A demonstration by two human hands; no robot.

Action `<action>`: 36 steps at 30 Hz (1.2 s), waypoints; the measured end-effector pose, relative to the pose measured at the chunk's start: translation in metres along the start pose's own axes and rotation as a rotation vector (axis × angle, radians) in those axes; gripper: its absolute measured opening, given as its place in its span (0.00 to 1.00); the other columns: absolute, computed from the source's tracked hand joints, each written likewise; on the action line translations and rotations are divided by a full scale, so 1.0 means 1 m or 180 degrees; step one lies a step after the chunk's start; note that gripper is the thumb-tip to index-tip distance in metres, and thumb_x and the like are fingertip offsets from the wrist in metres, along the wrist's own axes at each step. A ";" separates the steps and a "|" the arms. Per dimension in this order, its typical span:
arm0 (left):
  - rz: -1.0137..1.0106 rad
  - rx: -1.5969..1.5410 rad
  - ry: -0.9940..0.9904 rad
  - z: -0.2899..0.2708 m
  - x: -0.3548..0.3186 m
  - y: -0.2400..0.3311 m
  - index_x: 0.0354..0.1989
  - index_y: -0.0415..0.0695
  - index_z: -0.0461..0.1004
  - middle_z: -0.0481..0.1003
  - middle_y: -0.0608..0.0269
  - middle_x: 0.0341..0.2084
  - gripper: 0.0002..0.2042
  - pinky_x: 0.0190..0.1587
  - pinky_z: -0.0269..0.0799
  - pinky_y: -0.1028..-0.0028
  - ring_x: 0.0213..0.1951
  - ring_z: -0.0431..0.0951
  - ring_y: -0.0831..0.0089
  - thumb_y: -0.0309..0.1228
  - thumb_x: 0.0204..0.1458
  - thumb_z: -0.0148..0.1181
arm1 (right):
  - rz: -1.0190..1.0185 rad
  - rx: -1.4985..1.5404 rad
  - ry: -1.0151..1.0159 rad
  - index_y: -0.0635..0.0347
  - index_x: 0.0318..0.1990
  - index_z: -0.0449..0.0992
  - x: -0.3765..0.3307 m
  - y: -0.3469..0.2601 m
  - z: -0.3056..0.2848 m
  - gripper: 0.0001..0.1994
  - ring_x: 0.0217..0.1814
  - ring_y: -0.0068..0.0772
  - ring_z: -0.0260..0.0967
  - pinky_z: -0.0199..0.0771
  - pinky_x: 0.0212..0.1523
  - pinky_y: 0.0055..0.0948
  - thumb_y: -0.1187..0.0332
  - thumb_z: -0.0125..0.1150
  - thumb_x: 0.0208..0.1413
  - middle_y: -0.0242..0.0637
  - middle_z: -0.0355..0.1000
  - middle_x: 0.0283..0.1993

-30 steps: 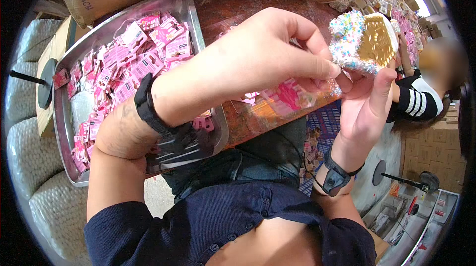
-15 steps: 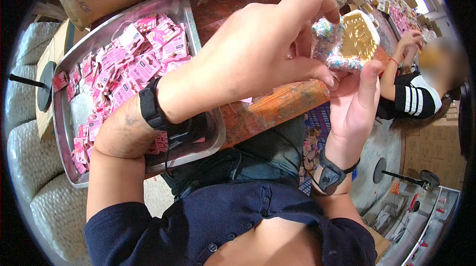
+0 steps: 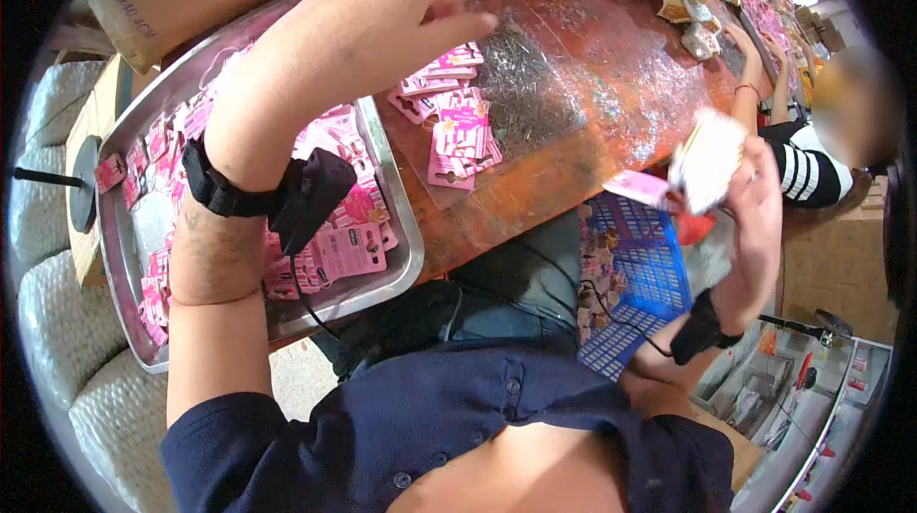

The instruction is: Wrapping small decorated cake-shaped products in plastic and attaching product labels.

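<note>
One blurred white piece point(image 3: 707, 161), one pink card point(image 3: 638, 188) beside it, is gripped by the right hand point(image 3: 757, 212) near one blue basket point(image 3: 645, 260). The left hand point(image 3: 382, 26) is held above several pink hang cards point(image 3: 462, 126), thumb extended; its fingers' grip cannot be told.

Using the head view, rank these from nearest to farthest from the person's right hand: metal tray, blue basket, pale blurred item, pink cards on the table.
1. Pale blurred item, in the right hand.
2. Blue basket, below and left.
3. Pink cards on the table, farther left.
4. Metal tray, leftmost of all.
</note>
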State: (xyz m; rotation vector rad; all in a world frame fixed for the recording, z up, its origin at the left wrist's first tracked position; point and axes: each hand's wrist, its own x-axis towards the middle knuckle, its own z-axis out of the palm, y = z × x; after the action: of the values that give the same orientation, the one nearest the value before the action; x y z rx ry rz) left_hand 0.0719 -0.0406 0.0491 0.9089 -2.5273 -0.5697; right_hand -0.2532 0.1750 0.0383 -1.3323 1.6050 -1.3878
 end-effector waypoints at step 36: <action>-0.0519 -0.2140 0.0117 0.027 0.018 -0.014 0.36 0.41 0.74 0.72 0.77 0.28 0.08 0.35 0.65 0.86 0.32 0.69 0.89 0.33 0.58 0.59 | -0.1260 -0.0857 0.0239 0.62 0.37 0.80 0.082 0.026 0.126 0.04 0.35 0.20 0.72 0.69 0.35 0.19 0.72 0.63 0.56 0.32 0.78 0.34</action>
State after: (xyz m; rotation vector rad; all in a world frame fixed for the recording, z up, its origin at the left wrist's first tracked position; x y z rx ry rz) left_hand 0.0527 -0.0566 0.0230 0.8428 -2.0054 -1.3288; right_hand -0.1695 0.0551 -0.0064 -1.8560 1.6849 -1.4975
